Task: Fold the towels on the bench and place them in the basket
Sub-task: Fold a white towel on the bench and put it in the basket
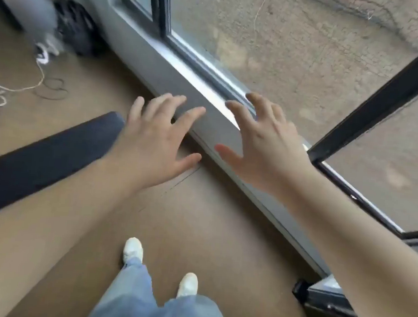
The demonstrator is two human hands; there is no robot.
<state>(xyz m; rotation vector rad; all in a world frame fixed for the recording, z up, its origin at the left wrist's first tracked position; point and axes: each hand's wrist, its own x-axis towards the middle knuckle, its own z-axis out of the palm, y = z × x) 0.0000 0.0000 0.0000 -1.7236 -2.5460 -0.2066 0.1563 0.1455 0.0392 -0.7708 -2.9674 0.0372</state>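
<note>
Brown smooth floor (197, 220) and grey window ledge (192, 81) fill the view, long dark padded bench (38, 158) off left, no towels or basket in shot. Likely risk: facing the window, the reach misses the bench entirely. Left hand (154, 141) and right hand (267, 148) both stretch forward, palms down, fingers spread wide, holding nothing

Person wears lt-blue denim jeans (144, 304), loose & wide in the leg, w/ faded paler patches, hems falling over the shoe tops. Shoes are white, low, w/ rounded toes: L shoe (133, 250) & R shoe (188, 284), blurred so no laces or logo detail can be told. L forearm (46, 220) & R forearm (360, 234) are bare, as are L grip (154, 141) & R grip (266, 150).
</note>
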